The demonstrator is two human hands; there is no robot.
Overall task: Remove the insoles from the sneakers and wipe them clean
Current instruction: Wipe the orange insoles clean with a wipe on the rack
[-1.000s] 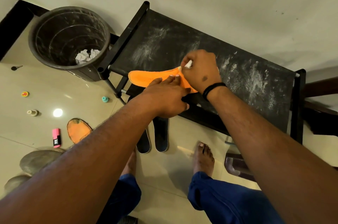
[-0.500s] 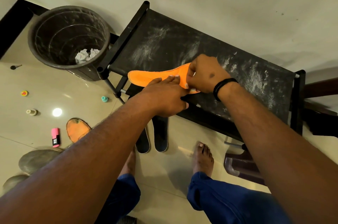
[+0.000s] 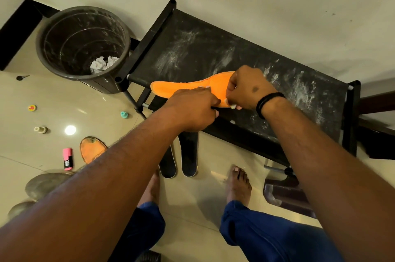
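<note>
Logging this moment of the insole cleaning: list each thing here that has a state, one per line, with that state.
orange insole: on the rack, held down and being wiped
left hand: fingers flat, pressing on the insole
right hand: curled round a small white wipe
second orange insole: on the floor, dirty at its tip
dark insoles: side by side on the floor
bin: upright, crumpled paper inside
black rack: smeared with white dust

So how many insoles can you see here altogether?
4. One orange insole lies on the black bench, held under both hands. A second orange insole lies on the floor, partly behind the left forearm. Two dark insoles lie side by side below the bench. Others may be hidden.
</note>
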